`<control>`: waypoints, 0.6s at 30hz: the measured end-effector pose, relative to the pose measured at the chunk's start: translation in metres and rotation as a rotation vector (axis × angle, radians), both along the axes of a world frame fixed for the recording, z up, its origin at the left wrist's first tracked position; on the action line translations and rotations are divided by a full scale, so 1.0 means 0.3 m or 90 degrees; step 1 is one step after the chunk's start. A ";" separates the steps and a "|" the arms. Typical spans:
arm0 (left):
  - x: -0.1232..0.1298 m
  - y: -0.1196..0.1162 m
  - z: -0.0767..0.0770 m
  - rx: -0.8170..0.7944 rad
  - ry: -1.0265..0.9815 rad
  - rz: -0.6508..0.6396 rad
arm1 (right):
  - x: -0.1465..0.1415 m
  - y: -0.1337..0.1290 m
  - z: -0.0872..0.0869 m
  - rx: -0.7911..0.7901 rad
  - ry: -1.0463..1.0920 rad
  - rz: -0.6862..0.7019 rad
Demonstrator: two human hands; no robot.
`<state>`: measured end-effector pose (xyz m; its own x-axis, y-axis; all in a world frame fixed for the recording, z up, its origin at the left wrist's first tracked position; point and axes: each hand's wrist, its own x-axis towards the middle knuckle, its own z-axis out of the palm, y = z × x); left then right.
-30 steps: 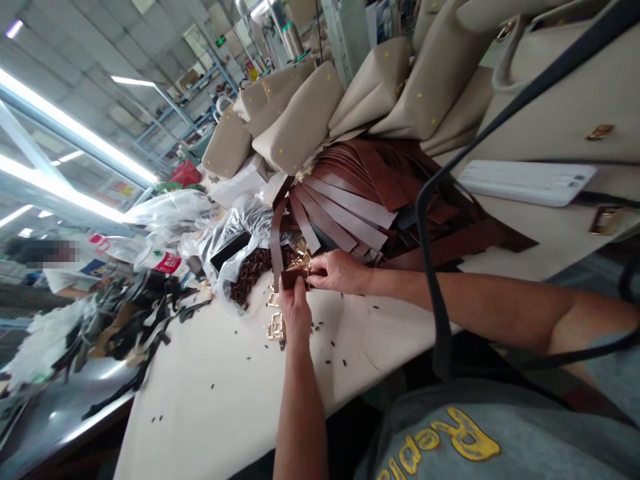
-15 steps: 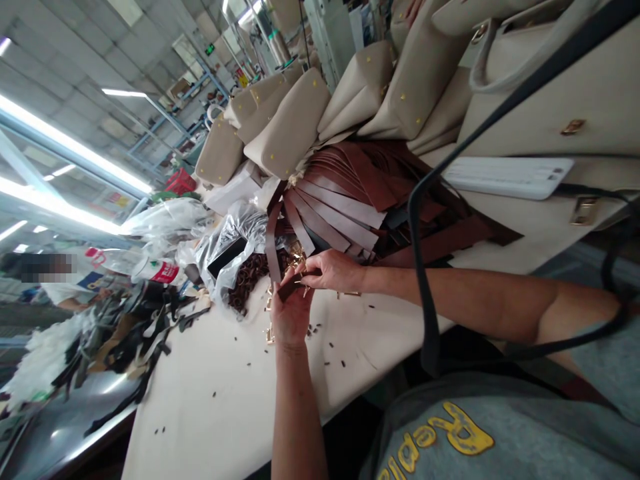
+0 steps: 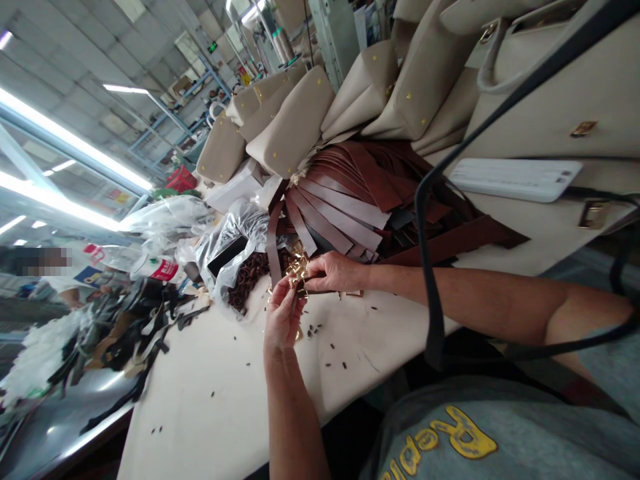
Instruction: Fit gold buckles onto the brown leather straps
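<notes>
Turning the strap (image 3: 323,292) edge-on by the gold fittings (image 3: 298,264).
Left hand (image 3: 281,325) pinches, its hold unclear; right hand (image 3: 340,272) closes on the strap, at the fittings' five o'clock.

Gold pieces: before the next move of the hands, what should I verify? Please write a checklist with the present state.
1. Gold pieces within reach: ok, beside the fingertips.
2. Left hand and right hand close together: ok.
3. What exactly each hand grips: cannot tell, too small and partly hidden.
4. Brown strips within reach: ok, heaped just beyond the right hand.
5. Table free of loose bits: not ok, dark bits lie scattered.
6. Black strap off the right forearm: cannot tell, it crosses the view there.
</notes>
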<state>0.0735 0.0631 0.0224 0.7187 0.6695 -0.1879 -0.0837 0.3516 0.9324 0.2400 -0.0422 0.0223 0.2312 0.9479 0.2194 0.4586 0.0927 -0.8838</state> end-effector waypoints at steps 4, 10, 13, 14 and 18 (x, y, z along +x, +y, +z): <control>-0.002 0.014 0.002 0.048 -0.005 0.050 | 0.001 0.001 -0.004 -0.015 0.020 0.006; -0.052 0.032 0.021 0.130 0.018 0.007 | 0.029 -0.011 0.040 -0.041 0.021 -0.003; -0.063 0.025 0.032 0.130 0.046 -0.044 | 0.050 -0.016 0.056 -0.059 0.020 0.008; -0.064 0.023 0.032 0.128 0.068 -0.073 | 0.055 -0.017 0.060 -0.063 0.021 0.007; -0.068 0.025 0.027 0.127 0.123 -0.162 | 0.066 -0.036 0.085 -0.118 0.046 0.077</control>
